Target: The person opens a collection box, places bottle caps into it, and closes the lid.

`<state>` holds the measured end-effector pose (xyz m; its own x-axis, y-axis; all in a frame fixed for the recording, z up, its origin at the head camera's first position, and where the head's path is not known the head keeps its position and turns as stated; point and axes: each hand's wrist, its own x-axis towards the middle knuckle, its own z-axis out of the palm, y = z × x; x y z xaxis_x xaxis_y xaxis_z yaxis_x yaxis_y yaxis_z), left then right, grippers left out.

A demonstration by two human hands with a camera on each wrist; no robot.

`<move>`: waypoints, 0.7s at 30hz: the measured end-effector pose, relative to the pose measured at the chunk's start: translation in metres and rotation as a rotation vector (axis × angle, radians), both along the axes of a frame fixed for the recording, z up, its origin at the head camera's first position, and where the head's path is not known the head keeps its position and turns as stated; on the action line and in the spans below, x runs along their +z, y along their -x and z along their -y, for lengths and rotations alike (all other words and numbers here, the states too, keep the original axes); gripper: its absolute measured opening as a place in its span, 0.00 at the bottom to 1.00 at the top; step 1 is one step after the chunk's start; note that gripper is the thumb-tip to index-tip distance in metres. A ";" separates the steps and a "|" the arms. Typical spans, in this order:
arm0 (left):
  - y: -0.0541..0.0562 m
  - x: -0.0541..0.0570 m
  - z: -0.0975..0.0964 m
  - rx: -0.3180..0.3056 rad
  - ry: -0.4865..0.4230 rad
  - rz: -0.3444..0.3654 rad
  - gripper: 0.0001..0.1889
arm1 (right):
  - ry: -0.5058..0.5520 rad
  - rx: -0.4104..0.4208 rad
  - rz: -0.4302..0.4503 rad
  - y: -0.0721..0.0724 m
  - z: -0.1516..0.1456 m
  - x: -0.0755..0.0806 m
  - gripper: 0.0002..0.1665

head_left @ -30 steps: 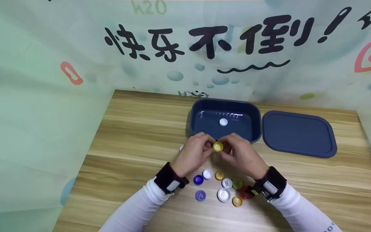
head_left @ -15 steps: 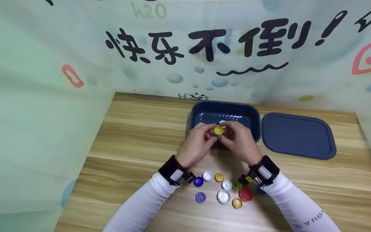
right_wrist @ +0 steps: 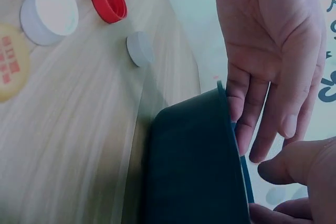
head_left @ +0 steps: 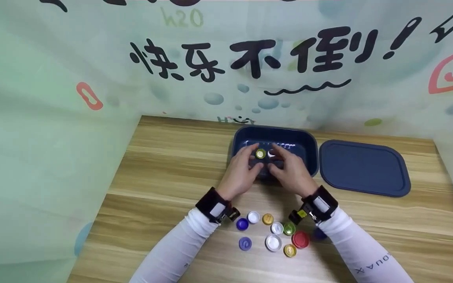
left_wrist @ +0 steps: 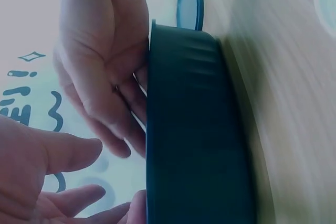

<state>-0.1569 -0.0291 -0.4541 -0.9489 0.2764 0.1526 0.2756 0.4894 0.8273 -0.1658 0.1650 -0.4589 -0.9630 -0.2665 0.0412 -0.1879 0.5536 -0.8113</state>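
Both hands hang over a dark blue box (head_left: 309, 136), fingers parted and thumbs apart from them. Between my left hand (head_left: 239, 173) and my right hand (head_left: 294, 173) a small yellow bottle cap (head_left: 260, 153) shows against the box's inside; I cannot tell whether it has touched the bottom. A white cap (head_left: 271, 154) lies in the box, partly hidden by my right fingers. In the left wrist view the box's side wall (left_wrist: 194, 129) stands close to both hands. Neither hand holds anything.
A matching lid (head_left: 364, 169) lies right of the box. Nearer the person, several loose caps are spread on the wooden table (head_left: 163, 169), among them a red cap (head_left: 300, 239) and a purple cap (head_left: 245, 243). A dark blue cap (head_left: 320, 234) is partly under the right sleeve.
The hands have moved forward from the box's near edge to over its inside. Their fingers have spread apart and let go of the yellow cap, which both were pinching.
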 end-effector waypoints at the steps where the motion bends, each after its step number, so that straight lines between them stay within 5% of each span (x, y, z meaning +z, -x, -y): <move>1: 0.000 0.000 0.001 0.003 -0.008 -0.006 0.30 | -0.001 0.000 -0.001 -0.001 -0.001 0.000 0.39; 11: -0.010 0.004 0.018 0.053 -0.045 -0.081 0.26 | 0.006 0.013 -0.168 -0.019 0.003 0.006 0.25; 21: -0.027 -0.007 0.049 0.096 0.221 -0.201 0.21 | -0.009 0.190 -0.298 -0.039 0.013 0.002 0.16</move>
